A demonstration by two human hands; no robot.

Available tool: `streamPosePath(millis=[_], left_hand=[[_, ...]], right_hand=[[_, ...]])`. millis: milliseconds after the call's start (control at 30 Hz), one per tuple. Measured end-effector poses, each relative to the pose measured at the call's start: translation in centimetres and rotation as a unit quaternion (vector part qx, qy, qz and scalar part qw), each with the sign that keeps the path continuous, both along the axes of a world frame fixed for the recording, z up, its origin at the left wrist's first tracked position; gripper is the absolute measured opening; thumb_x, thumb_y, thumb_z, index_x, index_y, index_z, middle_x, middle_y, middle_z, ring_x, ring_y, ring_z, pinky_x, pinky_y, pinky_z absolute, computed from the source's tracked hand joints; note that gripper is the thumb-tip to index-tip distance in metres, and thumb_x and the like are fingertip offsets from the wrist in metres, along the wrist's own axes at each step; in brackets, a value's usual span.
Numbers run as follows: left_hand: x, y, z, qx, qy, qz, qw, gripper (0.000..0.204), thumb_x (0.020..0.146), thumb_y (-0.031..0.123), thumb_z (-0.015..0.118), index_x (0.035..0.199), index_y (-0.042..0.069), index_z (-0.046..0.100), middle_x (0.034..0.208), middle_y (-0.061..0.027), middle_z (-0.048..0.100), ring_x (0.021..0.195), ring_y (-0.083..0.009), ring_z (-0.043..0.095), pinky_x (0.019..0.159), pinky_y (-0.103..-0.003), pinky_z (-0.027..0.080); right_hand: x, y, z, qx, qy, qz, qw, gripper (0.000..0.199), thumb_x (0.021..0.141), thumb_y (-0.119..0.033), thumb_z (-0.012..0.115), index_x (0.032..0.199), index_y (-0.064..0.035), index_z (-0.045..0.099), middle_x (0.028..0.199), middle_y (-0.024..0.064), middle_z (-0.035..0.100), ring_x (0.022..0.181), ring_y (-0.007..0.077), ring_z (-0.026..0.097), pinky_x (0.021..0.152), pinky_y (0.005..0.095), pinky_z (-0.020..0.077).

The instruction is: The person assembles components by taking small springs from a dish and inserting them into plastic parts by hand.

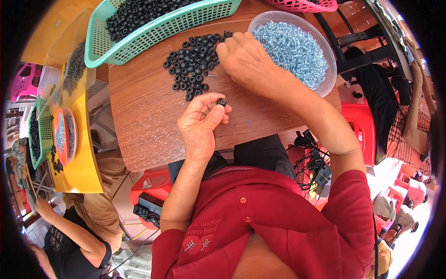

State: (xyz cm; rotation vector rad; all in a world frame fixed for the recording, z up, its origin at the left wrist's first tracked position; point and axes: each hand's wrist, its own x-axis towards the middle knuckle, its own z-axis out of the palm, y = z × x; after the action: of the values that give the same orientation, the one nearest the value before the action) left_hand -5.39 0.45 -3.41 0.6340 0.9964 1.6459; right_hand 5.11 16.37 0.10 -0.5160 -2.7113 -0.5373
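Note:
My left hand (pixel 202 116) is pinched on a small black round cap (pixel 221 102) with a pale ring-shaped centre, held just above the brown table (pixel 153 125). Beyond it lies a loose heap of similar black caps (pixel 193 60). My right hand (pixel 246 60) is at the heap's right side, close to the left rim of a clear round tub (pixel 332 65). Its fingers are curled down, and whatever they hold is hidden. Shiny light-blue small pieces (pixel 292 49) fill the tub.
A mint-green basket (pixel 172 31) full of black caps stands at the far edge, with a pink basket (pixel 304 4) at far right. On the left, a yellow table (pixel 86 158) carries another green basket and an orange tub. Red stools (pixel 360 130) and people are nearby.

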Motion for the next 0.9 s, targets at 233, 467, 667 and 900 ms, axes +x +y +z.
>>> streamPosePath(millis=[233, 467, 667, 900], left_hand=[[-0.2, -0.2, 0.2, -0.007, -0.016, -0.01, 1.0, 0.022, 0.085, 0.004, 0.066, 0.105, -0.004, 0.061, 0.085, -0.0119, 0.066, 0.072, -0.0134, 0.061, 0.064, -0.023, 0.05], [1.4, -2.1, 2.7, 0.004, -0.003, -0.011, 1.0, 0.022, 0.085, 0.003, 0.066, 0.105, -0.005, 0.061, 0.085, -0.0125, 0.067, 0.071, -0.0137, 0.062, 0.064, -0.023, 0.051], [2.8, -4.3, 4.2, 0.007, -0.003, -0.012, 1.0, 0.022, 0.085, 0.003, 0.066, 0.105, -0.005, 0.061, 0.085, -0.0115, 0.067, 0.072, -0.0132, 0.063, 0.065, -0.023, 0.052], [4.2, -5.4, 5.0, 0.024, 0.008, -0.017, 1.0, 0.022, 0.085, 0.002, 0.065, 0.105, -0.006, 0.061, 0.085, -0.0111, 0.067, 0.073, -0.0129, 0.062, 0.064, -0.023, 0.051]], right_hand=[[3.1, -4.4, 2.3, -0.481, 0.246, -0.004, 0.841, 0.007, 0.078, -0.005, 0.064, 0.079, 0.0007, 0.06, 0.077, 0.0091, 0.064, 0.076, 0.0186, 0.062, 0.068, 0.0313, 0.0487], [5.0, -8.3, 2.5, -0.706, 0.363, 0.078, 0.604, 0.008, 0.086, -0.001, 0.062, 0.093, 0.0024, 0.065, 0.081, 0.0007, 0.063, 0.075, 0.0072, 0.06, 0.069, 0.0212, 0.0486], [6.4, -11.6, 3.8, -0.725, 0.406, 0.03, 0.556, 0.009, 0.084, 0.003, 0.06, 0.091, 0.0042, 0.065, 0.079, 0.0039, 0.065, 0.073, 0.0066, 0.06, 0.066, 0.022, 0.0501], [7.6, -13.9, 3.5, -0.698, 0.462, 0.054, 0.545, 0.012, 0.083, 0.006, 0.059, 0.094, 0.0043, 0.064, 0.081, 0.0038, 0.063, 0.07, 0.0078, 0.06, 0.065, 0.0218, 0.0506]])
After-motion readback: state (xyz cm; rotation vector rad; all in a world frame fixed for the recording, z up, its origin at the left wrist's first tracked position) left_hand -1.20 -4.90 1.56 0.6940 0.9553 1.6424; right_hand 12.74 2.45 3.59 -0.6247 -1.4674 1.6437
